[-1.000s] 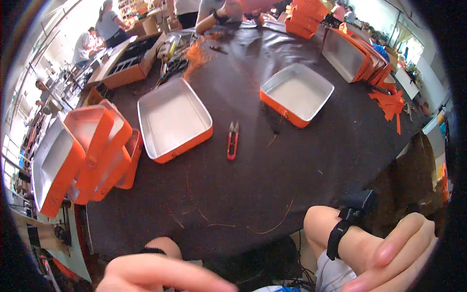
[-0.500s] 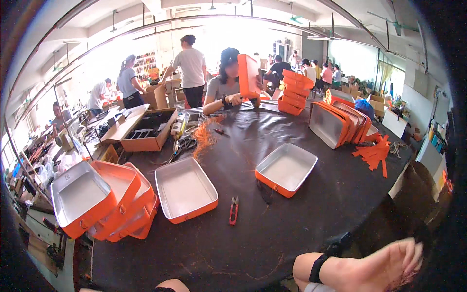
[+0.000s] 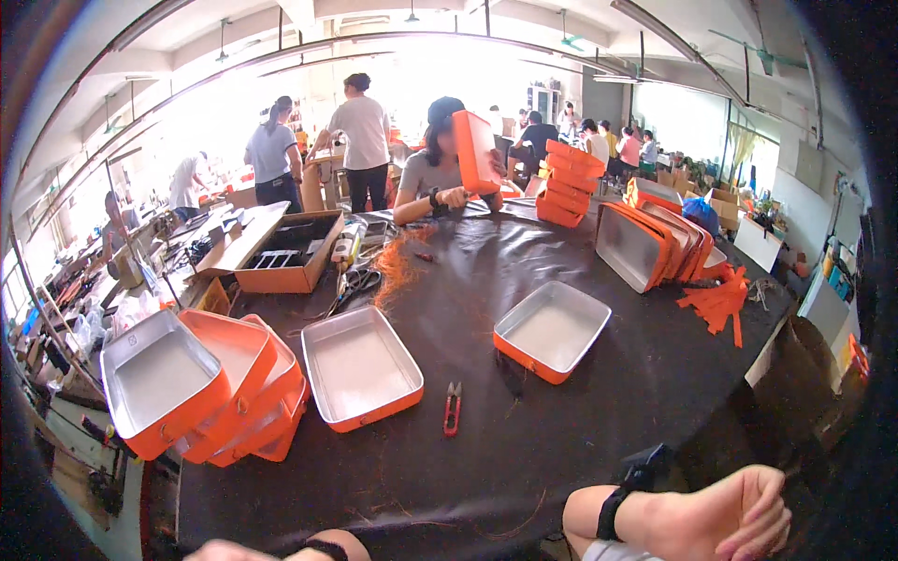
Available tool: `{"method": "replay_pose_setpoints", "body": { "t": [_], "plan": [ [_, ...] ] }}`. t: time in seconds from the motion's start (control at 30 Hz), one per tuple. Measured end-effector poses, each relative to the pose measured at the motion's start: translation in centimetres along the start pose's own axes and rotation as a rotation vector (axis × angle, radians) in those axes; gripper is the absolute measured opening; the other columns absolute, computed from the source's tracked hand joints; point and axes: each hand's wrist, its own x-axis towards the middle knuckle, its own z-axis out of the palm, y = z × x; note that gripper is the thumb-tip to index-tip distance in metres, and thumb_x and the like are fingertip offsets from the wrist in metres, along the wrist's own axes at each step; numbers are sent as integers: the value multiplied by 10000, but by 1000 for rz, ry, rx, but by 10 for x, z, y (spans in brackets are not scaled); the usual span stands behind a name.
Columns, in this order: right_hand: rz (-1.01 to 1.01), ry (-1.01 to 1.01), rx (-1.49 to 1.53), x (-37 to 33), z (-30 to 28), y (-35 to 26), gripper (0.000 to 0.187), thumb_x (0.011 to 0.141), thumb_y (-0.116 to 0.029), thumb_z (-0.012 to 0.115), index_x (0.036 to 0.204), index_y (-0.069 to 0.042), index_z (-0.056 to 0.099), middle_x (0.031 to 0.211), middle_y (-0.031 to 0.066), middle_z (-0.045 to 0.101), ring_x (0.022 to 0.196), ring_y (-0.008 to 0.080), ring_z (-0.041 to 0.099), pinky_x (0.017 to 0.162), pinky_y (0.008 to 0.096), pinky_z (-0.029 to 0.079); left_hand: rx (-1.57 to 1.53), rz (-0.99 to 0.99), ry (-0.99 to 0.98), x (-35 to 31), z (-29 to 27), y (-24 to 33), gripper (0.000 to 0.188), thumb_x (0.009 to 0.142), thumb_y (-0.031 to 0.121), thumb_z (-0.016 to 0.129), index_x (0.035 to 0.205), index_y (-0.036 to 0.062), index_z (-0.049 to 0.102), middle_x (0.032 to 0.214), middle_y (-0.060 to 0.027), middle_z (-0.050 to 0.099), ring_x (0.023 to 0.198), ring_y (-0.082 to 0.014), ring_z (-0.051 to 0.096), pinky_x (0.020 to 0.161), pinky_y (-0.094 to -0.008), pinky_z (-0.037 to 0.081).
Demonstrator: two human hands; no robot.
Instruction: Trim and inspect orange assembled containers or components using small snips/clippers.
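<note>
A: Where do we have our hands?
B: Our right hand (image 3: 739, 517) is at the near right, fingers half curled, with nothing visible in it. Our left hand (image 3: 227, 552) is cut off by the lower edge, so we can't fairly tell whether it holds anything.
A: And on the bench (image 3: 571, 430)?
B: We see red snips (image 3: 453, 411) ahead, probably left between the two open trays to be within reach. The left tray (image 3: 363, 365) and right tray (image 3: 554, 327) lie hollow side up. At far left, a leaning pile (image 3: 173, 369) of similar ones overlaps, perhaps to save room.
A: Anything in our way?
B: The pile crowds our left; farther off are orange threads (image 3: 398, 266), a carton (image 3: 290, 252) and orange strips (image 3: 716, 299). Beyond, a co-worker (image 3: 426, 178) holds an orange case (image 3: 475, 154) upright.
</note>
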Motion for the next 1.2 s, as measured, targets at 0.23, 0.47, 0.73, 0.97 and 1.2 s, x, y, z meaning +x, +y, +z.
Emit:
{"method": "replay_pose_setpoints", "body": {
  "t": [0.23, 0.47, 0.73, 0.97, 1.2],
  "plan": [
    [61, -119, -186, -9, -5, 7, 107, 1017, -233, 513, 958, -160, 562, 632, -105, 494, 490, 16, 453, 641, 237, 377, 1074, -579, -775, 7, 8, -39, 209, 825, 22, 729, 1026, 71, 759, 891, -49, 732, 748, -197, 676, 644, -335, 536],
    [-33, -140, -194, -1, -11, 6, 248, 1059, -274, 462, 836, -172, 501, 652, -98, 482, 513, 17, 438, 651, 238, 374, 758, -522, -984, -28, 26, -44, 382, 779, 174, 759, 1157, 125, 737, 907, -14, 671, 883, -191, 686, 758, -327, 551],
    [-22, 27, -85, 6, -7, 14, 450, 1127, -287, 314, 716, -157, 442, 557, -98, 374, 480, 27, 361, 639, 227, 369, 854, -319, -926, -31, 29, -42, 182, 790, 133, 758, 970, 156, 744, 929, 7, 687, 872, -169, 680, 790, -311, 558],
    [-50, 56, -156, 11, -11, 14, 411, 1117, -303, 339, 749, -163, 455, 578, -98, 374, 476, 18, 353, 609, 222, 342, 861, -280, -843, -45, 29, -49, 86, 796, 118, 760, 871, 147, 728, 899, 3, 693, 817, -174, 681, 769, -309, 558],
    [-58, 54, -234, 12, -20, 12, 297, 1078, -297, 394, 833, -160, 491, 610, -96, 416, 465, 16, 376, 600, 232, 339, 816, -173, -890, -33, 27, -52, 184, 801, 135, 751, 984, 155, 752, 926, 1, 676, 803, -169, 664, 716, -292, 540]
  ]
}}
